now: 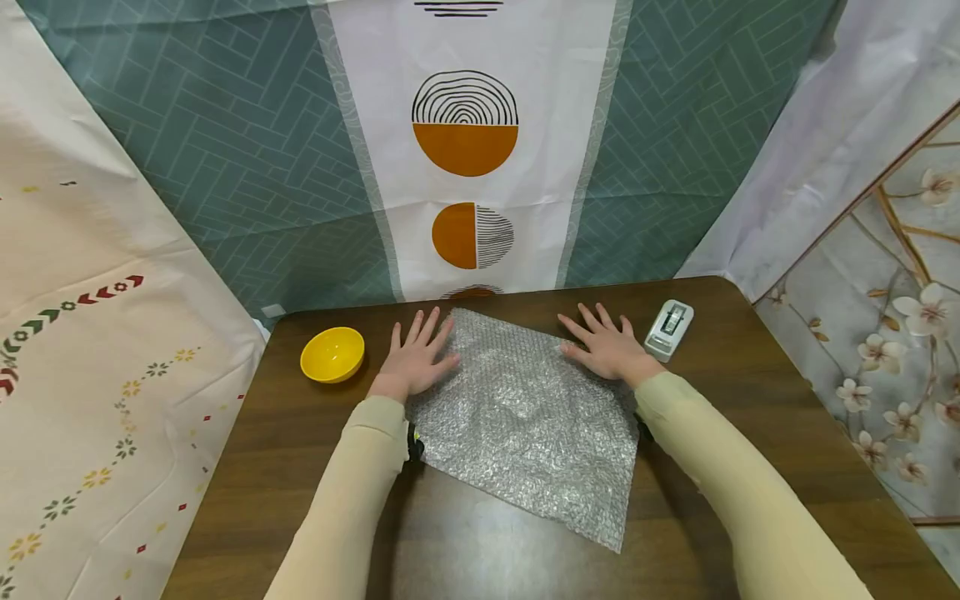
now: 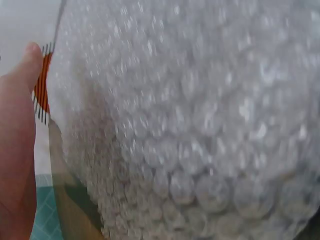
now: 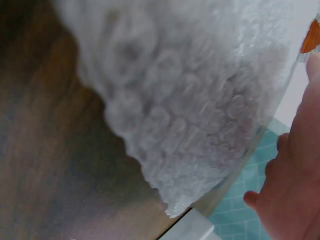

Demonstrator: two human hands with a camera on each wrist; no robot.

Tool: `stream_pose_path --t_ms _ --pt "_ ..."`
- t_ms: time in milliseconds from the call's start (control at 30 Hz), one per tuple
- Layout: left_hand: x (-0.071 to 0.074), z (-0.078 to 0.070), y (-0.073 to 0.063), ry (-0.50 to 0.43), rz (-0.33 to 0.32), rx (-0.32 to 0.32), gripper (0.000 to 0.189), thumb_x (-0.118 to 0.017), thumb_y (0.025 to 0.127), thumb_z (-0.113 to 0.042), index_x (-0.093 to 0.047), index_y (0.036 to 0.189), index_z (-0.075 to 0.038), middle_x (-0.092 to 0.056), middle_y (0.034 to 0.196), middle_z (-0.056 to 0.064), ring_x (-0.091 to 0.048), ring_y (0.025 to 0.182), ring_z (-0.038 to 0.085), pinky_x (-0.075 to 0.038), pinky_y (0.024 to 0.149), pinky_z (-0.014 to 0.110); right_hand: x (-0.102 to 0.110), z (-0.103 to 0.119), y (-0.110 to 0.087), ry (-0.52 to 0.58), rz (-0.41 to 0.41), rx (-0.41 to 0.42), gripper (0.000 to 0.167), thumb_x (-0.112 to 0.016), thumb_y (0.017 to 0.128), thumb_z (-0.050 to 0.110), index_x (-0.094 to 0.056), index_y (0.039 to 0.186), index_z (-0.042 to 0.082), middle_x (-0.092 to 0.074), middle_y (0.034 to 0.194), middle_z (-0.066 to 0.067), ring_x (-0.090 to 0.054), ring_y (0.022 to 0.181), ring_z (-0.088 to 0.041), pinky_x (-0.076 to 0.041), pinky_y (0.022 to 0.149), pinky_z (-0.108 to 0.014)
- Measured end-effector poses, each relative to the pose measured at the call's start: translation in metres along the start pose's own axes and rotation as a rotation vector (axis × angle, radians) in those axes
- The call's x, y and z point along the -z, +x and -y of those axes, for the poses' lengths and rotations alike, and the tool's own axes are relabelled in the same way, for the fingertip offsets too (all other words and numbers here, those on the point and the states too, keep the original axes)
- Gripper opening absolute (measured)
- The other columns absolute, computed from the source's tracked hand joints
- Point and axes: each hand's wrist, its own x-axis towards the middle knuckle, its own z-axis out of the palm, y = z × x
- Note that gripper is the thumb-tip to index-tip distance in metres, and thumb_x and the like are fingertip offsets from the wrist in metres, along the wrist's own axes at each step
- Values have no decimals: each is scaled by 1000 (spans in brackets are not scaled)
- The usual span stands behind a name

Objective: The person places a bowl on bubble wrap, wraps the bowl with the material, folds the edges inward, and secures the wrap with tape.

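Observation:
A sheet of clear bubble wrap (image 1: 525, 408) lies flat and askew on the dark wooden table. My left hand (image 1: 416, 358) is at its left edge, fingers straight and spread, thumb reaching over the wrap. On the far right side, my right hand (image 1: 607, 346) has its fingers spread too, with thumb and fingertips at the sheet's edge. Neither hand grips anything. Both wrist views are filled largely by the bubbles, with the left hand (image 2: 20, 145) and right hand (image 3: 295, 165) at the outer sides.
A yellow bowl (image 1: 333, 355) stands on the table (image 1: 300, 467) left of my left hand. Just beyond my right hand is a white device with a dark slot (image 1: 670, 330). A patterned cloth (image 1: 472, 192) hangs behind the table's back edge.

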Motion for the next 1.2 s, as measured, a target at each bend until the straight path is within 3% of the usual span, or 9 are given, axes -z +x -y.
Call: stream_pose_path --t_ms 167,533,800,1033,1200 --pt "-5 -1 1 -60 0 -24 81 -28 109 -70 -11 174 -25 6 180 6 11 164 35 5 123 71 1 4 -14 55 43 26 76 -41 111 62 -12 174 29 -1 179 -17 5 162 -49 -2 119 -79" --pt "-1 -14 -29 -237 65 -136 80 -33 111 -64 -16 173 -17 -1 180 13 6 164 41 2 123 73 5 28 -69 132 123 68 84 -60 107 54 -21 173 20 -1 176 -27 4 159 -55 -5 114 -84" --pt "-20 -7 -58 -401 134 -260 82 -41 110 -63 -19 173 -15 -5 179 17 3 163 44 3 123 71 1 48 -113 208 138 -34 94 -65 104 53 -19 171 6 0 172 -37 3 158 -57 -5 115 -83" --pt "-34 -3 -76 -467 142 -221 81 -43 109 -64 -19 173 -20 -5 179 14 4 163 42 7 123 71 -9 57 -134 202 118 -79 101 -66 102 59 -23 167 -5 -8 168 -43 -7 156 -61 -17 113 -83" --pt "-48 -3 -79 -449 129 -160 85 -40 107 -70 -17 173 -22 -1 180 10 10 164 37 11 123 67 -21 56 -137 220 148 -63 107 -67 98 64 -24 167 -4 -4 171 -39 -7 156 -61 -14 112 -85"
